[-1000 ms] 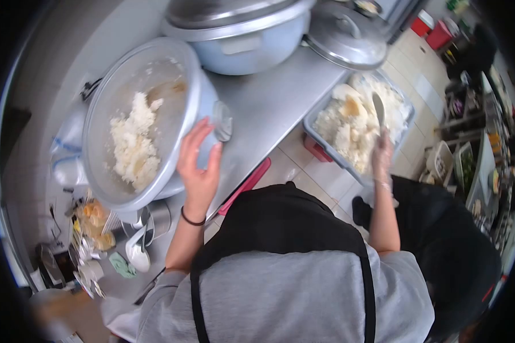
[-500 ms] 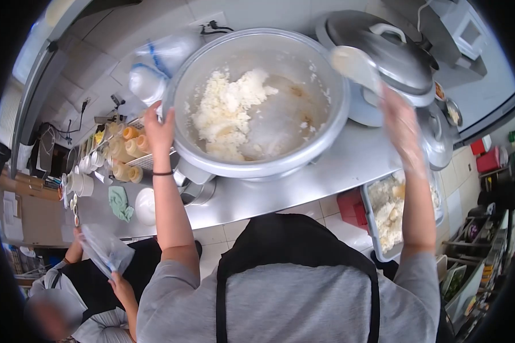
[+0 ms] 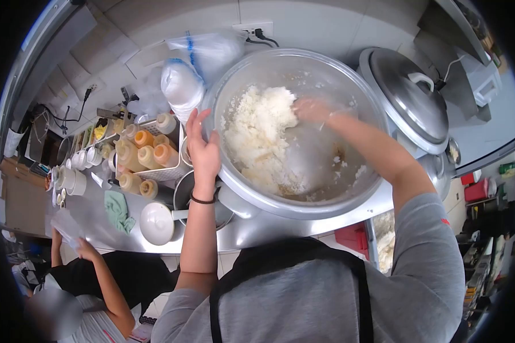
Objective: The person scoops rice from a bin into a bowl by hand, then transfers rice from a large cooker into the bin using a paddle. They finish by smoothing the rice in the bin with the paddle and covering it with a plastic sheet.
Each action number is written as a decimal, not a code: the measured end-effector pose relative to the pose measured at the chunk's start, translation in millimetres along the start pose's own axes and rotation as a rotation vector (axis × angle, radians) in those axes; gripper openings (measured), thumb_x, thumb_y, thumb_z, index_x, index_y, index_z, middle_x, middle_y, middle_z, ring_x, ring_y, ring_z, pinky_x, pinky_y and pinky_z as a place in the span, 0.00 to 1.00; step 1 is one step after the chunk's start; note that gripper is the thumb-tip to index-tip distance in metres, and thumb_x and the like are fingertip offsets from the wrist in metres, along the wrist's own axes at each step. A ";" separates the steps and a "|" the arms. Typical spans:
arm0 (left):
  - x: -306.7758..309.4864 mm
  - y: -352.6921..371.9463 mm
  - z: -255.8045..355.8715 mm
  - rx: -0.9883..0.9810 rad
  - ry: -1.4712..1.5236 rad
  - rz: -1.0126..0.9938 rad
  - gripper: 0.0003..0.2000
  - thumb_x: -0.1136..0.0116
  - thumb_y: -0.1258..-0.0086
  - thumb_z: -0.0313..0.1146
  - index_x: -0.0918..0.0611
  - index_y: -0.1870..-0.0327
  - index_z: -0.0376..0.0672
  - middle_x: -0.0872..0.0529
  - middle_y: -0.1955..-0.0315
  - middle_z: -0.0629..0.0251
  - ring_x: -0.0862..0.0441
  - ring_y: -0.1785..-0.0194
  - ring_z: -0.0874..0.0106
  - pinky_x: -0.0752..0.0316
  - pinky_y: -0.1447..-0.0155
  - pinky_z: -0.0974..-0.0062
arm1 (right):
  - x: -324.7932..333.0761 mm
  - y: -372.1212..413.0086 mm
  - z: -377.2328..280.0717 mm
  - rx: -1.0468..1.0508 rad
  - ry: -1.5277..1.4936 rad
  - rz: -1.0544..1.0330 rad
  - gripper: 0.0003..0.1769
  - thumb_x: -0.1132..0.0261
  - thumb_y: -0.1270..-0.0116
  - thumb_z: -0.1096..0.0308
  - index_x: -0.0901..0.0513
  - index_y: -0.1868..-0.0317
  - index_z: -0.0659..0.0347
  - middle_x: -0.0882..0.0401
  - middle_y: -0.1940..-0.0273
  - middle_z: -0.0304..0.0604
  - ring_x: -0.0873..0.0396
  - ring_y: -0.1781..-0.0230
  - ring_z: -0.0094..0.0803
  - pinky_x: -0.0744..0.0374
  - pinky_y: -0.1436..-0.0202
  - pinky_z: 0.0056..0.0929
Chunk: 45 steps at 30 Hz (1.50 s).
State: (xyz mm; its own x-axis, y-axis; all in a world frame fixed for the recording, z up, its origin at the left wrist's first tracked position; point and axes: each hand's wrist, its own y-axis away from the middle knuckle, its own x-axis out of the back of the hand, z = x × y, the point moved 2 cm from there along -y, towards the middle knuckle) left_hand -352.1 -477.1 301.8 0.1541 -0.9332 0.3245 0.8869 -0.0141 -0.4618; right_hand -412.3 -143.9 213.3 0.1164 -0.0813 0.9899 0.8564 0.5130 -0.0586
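One large metal pot (image 3: 349,197) stands on the steel counter (image 3: 97,223), filling the middle of the view. One heap of white rice (image 3: 257,137) lies inside it, banked against the wall from 9 to 12 o'clock, with loose grains scattered toward 4 o'clock.

The left hand (image 3: 203,151) is laid open against the pot's rim at 9 o'clock, its fingers straight and slightly apart. The right hand (image 3: 312,108) is seen inside the pot at the rice's upper edge, at 12 o'clock. It is blurred, so whether its fingers are curled or clamped on anything cannot be told.

One metal lid (image 3: 409,100) is set at 2 o'clock of the pot. At 9 o'clock, at least six squeeze bottles (image 3: 146,155) are counted in and beside one wire basket (image 3: 174,171). One green cloth (image 3: 118,208) and one white ladle (image 3: 156,223) lie at 8 o'clock. One tray of rice (image 3: 385,243) shows below the counter at 4 o'clock. Two hands of another person (image 3: 86,248) are seen at 8 o'clock.

Half a second earlier the right hand was raised outside the pot at 2 o'clock with a white spoon; it has since been lowered into the rice. The left hand has stayed on the rim.
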 end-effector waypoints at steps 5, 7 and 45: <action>0.3 0.2 3.8 0.036 0.090 -0.031 0.22 0.53 0.46 0.17 0.25 0.47 0.42 0.37 0.37 0.54 0.41 0.32 0.61 0.48 0.31 0.69 | 127.4 18.9 -98.0 -0.192 0.023 -0.467 0.21 0.45 0.42 0.67 0.25 0.46 0.54 0.19 0.65 0.49 0.20 0.62 0.44 0.22 0.57 0.39; 0.4 -0.6 3.4 0.016 0.090 -0.031 0.23 0.53 0.46 0.17 0.25 0.47 0.43 0.37 0.37 0.54 0.40 0.33 0.59 0.47 0.32 0.67 | 137.6 32.9 -109.0 -0.094 0.016 -0.292 0.22 0.45 0.42 0.67 0.26 0.45 0.54 0.20 0.67 0.48 0.20 0.64 0.44 0.22 0.59 0.40; -7.9 2.5 -20.5 -0.010 0.224 -0.106 0.20 0.54 0.44 0.20 0.26 0.47 0.37 0.37 0.37 0.54 0.45 0.31 0.64 0.52 0.31 0.70 | 205.8 148.8 -66.9 -0.189 0.425 -0.064 0.13 0.40 0.42 0.59 0.18 0.62 0.59 0.20 0.74 0.42 0.21 0.74 0.38 0.23 0.69 0.33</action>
State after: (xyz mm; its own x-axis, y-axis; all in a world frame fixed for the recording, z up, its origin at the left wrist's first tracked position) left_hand -360.0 -477.2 281.1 -0.0408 -0.9826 0.1814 0.8884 -0.1188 -0.4434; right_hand -227.3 -141.4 399.7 0.2222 -0.4704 0.8540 0.9405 0.3344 -0.0605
